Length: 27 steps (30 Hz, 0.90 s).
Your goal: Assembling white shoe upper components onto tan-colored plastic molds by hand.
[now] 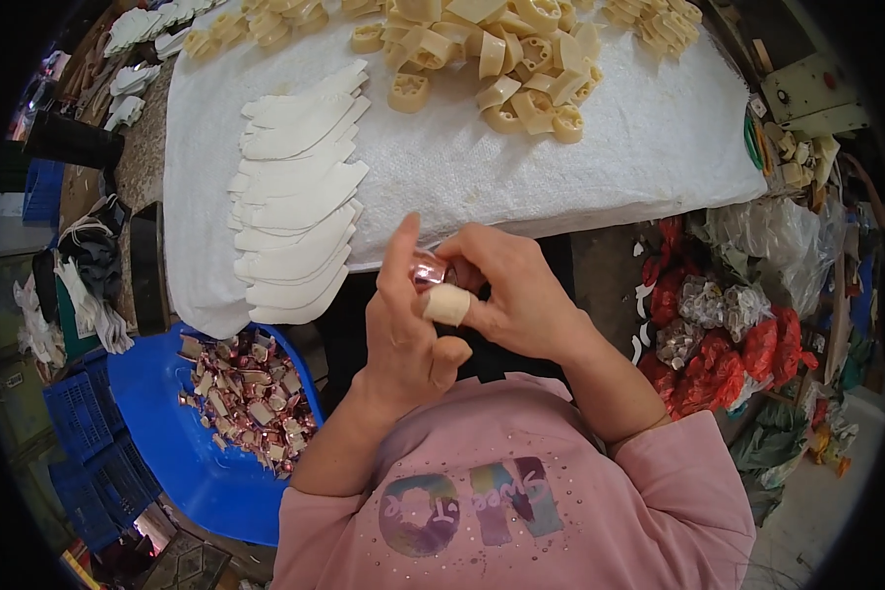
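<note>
In front of my chest, above my lap, a small shiny rose-pink shoe heel (428, 269) sits between my two hands. My left hand (399, 315) is upright on its left side, the index finger stretched up and the other fingers bent against the piece. From the right, my right hand (511, 285) closes round it with curled fingers. A tan wrap (447, 305) covers my right thumb and lies just below the shiny surface. My fingers hide most of the heel. Just beyond stands a white-covered table (462, 187) with overlapping white curved pieces (295, 197) in a row.
Beige heel blocks (531, 69) lie heaped at the table's far side. A blue basin (157, 433) at my left holds many shiny pink heels (251, 393). Blue crates (74, 418) stand beyond it. Red plastic bags (718, 364) and clear plastic lie at the right.
</note>
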Each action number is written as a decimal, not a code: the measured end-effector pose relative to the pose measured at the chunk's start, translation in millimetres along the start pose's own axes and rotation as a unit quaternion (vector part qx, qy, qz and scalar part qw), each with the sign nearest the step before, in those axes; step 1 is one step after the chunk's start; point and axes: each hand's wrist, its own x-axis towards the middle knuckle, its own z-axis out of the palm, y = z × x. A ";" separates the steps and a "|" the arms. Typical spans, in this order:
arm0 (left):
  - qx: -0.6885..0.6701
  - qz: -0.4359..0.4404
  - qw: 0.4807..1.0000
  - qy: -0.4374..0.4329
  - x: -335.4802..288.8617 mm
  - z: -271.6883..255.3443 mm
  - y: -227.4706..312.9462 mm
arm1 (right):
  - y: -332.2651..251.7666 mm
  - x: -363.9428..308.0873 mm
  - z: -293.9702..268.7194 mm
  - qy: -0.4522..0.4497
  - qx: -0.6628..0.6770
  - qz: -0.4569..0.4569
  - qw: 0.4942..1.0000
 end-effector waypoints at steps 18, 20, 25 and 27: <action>-0.033 -0.099 0.993 -0.047 7.3 -26.2 16.2 | 27.9 3.8 -2.9 -0.116 0.293 0.078 0.946; -0.014 -0.080 0.996 -0.043 10.4 -23.5 16.1 | 32.3 4.2 3.6 -0.060 0.214 0.000 0.975; 0.001 -0.078 0.997 -0.004 9.9 -16.3 10.3 | 33.7 -0.4 8.9 -0.006 0.237 0.042 0.971; 0.009 -0.072 0.997 0.002 9.9 -17.4 11.8 | 37.3 -2.1 6.2 -0.048 0.358 0.030 0.932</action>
